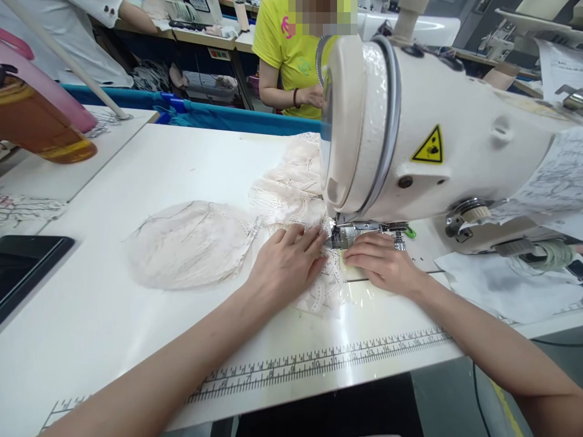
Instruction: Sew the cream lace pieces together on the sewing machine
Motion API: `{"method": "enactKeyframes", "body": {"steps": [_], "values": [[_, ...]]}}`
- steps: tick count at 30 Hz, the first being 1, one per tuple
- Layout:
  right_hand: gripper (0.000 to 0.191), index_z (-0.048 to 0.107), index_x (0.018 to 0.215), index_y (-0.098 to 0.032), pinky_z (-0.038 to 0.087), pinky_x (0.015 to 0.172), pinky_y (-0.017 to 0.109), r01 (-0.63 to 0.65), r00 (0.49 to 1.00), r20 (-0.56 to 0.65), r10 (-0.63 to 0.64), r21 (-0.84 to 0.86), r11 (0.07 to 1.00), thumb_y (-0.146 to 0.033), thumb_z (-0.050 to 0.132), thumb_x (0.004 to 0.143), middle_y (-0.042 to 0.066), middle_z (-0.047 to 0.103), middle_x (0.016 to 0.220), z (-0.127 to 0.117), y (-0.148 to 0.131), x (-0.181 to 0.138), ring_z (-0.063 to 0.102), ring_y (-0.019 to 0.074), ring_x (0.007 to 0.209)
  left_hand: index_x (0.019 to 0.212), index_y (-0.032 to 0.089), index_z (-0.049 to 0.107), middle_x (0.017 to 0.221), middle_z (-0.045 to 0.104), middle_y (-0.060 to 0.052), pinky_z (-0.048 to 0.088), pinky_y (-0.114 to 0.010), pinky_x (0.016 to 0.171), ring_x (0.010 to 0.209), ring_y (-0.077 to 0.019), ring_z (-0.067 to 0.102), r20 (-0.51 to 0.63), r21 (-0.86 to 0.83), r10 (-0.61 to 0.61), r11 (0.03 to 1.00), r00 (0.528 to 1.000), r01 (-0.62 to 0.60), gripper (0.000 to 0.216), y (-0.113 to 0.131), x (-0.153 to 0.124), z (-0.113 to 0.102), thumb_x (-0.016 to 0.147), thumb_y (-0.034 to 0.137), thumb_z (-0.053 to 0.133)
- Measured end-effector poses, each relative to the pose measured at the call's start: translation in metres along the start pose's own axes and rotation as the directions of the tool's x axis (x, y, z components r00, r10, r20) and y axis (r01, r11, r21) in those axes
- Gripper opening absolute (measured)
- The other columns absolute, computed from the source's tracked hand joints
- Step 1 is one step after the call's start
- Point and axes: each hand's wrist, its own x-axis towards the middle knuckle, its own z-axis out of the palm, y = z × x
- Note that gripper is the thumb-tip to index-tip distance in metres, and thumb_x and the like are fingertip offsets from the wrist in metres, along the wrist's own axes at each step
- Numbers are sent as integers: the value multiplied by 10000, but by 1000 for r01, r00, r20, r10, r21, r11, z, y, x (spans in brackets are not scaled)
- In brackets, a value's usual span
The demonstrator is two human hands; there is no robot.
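Note:
A sheer cream lace fabric (195, 246) spreads over the white table, with a rounded piece on the left and bunched folds behind the needle. My left hand (291, 261) lies flat on the lace just left of the presser foot (339, 237), fingers stretched out. Right of the foot, my right hand (385, 261) rests with its fingers extended beside the metal attachment, fingertips close to the fabric edge. The large white sewing machine (432, 121) stands over the work. Its needle area is partly hidden by the machine head and my fingers.
A printed ruler (319, 361) runs along the table's front edge. A dark phone (31, 267) and an amber-coloured bottle (45, 121) are at the left. White cloth (514, 285) and papers (546, 176) sit at the right. A person in a yellow shirt (291, 60) is beyond the table.

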Motion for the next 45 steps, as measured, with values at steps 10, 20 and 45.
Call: {"method": "enactKeyframes", "body": {"steps": [10,20,45], "values": [[237,682,914,-187,544,786,334,-25,999,-37,23,-33,999,-63,480,905,-21,726,969,-1,0,2,633,156,933,1342,84,509,1363,559,-117,382,-418,1031,1266,-265,488,83,-27,53,998,995,-51,542,-2,5,9,992,436,292],[270,687,925,-223,517,777,352,-123,992,7,123,14,992,-107,443,936,-31,723,968,4,5,-2,629,162,928,1326,81,515,1339,555,-139,380,-451,989,1214,-322,457,137,-53,13,999,991,-6,589,4,10,7,953,503,344],[309,690,863,-222,491,683,303,-114,994,-5,114,-73,991,-112,412,942,-50,736,920,-5,2,3,668,127,851,1339,121,499,1390,533,-117,324,-469,1126,1331,-263,445,103,-238,133,966,986,-105,546,-8,6,7,956,491,382]]}}
